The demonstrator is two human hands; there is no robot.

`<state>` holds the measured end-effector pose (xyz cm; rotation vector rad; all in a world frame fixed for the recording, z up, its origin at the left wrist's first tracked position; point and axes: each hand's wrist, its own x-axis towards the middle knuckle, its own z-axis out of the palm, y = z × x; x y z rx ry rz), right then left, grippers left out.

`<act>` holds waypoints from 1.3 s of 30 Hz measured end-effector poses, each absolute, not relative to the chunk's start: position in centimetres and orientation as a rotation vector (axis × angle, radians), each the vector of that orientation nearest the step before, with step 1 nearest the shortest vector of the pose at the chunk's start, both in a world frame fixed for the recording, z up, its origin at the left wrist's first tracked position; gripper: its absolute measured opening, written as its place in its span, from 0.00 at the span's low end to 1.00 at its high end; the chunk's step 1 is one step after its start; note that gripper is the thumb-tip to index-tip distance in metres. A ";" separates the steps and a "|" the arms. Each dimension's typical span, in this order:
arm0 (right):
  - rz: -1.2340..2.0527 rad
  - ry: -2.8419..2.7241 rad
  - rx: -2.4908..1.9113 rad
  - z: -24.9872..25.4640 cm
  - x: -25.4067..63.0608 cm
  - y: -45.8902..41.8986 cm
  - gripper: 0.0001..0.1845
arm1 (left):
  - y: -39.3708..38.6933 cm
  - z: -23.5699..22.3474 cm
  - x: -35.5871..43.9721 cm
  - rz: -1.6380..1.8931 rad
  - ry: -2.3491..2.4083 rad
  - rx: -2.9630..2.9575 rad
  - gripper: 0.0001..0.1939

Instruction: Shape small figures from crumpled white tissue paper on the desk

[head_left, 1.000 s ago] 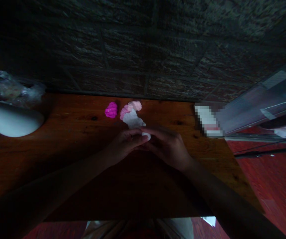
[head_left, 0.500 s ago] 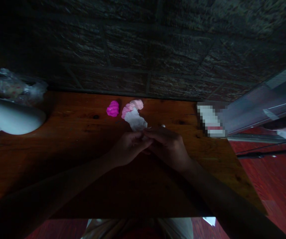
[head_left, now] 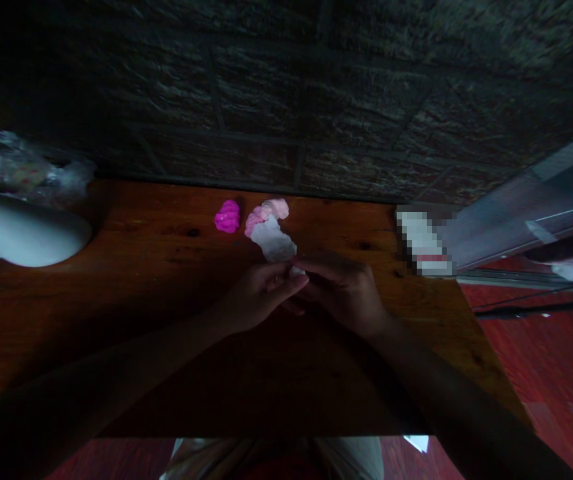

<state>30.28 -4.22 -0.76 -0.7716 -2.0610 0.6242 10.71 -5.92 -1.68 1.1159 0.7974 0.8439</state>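
Observation:
My left hand [head_left: 265, 297] is closed, with a small white piece of modelling clay [head_left: 296, 271] pinched between its thumb and fingers. Fingertips of my right hand [head_left: 347, 291] meet there and pinch at the same piece; its curled fingers are partly hidden in the dark. Just beyond the fingers lies a flattened, ragged sheet of white clay [head_left: 275, 241]. That sheet touches a light pink clay lump [head_left: 268, 212] at its far end. A bright magenta clay lump [head_left: 227, 217] with a ridged surface sits apart to the left.
A white rounded object [head_left: 31, 230] and a crumpled clear plastic bag [head_left: 31, 172] stand on the left of the wooden table [head_left: 156, 280]. A dark stone-patterned wall [head_left: 266, 100] rises behind. At right are a blurred-out white item [head_left: 424, 243] and a glassy panel [head_left: 521, 207].
The white piece now shows between my fingertips. My right fingers have shifted slightly, and a small white spot beyond that hand is no longer visible.

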 end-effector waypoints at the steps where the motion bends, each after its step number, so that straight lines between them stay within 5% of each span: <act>1: 0.611 -2.047 -0.766 -0.8 30.2 -4.3 0.13 | -6.1 -1.6 10.8 0.846 0.831 1.136 0.21; 6: 0.567 -2.057 -0.764 -0.5 30.0 -4.6 0.11 | -6.8 -1.1 11.0 0.858 0.914 1.234 0.19; 13: 0.787 -2.128 -0.725 0.1 30.4 -4.2 0.25 | -6.2 -1.1 10.4 0.797 0.808 1.140 0.23; 18: 0.914 -2.028 -0.765 0.1 30.5 -4.1 0.15 | -5.7 -1.1 10.3 0.708 0.669 0.955 0.25; 25: 0.663 -2.080 -0.813 -0.5 29.9 -4.6 0.04 | -6.6 -1.3 10.8 0.779 0.953 1.233 0.22; 33: 0.670 -2.129 -0.726 -0.3 29.7 -4.6 0.16 | -6.3 -1.4 10.4 0.733 0.792 1.238 0.26; 39: 0.786 -1.983 -0.850 0.0 29.8 -4.8 0.12 | -5.2 -1.6 10.0 0.710 0.521 0.861 0.21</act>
